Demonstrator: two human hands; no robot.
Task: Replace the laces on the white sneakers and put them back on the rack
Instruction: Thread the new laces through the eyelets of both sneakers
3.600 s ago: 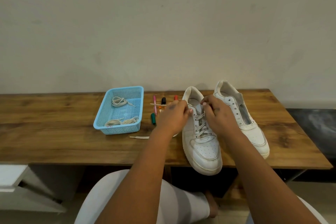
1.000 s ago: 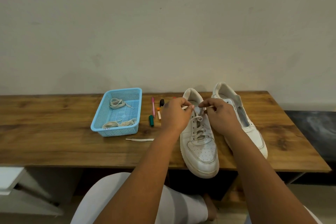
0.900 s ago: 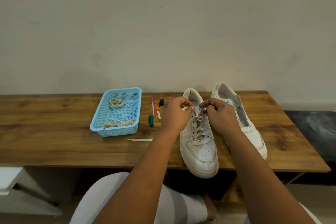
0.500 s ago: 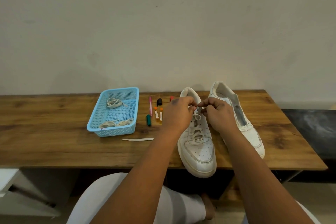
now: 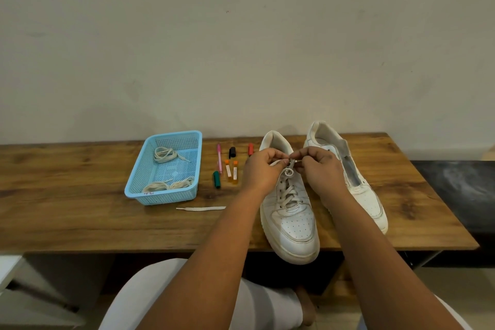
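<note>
Plain off-white plaster wall (image 5: 241, 48) fills most of the view, a bit scuffed and smudgy, with soft even light and no hard shadows. A long brown wood-grain bench (image 5: 67, 211) sits pushed right up against it, dark knots showing along the front edge and near the right end. Past the bench's right edge there's a low dark grey slab surface (image 5: 455, 190). Under the front left corner sits something white and boxy (image 5: 10, 265), too cut off to identify. The floor (image 5: 455, 289) looks pale beige.
</note>
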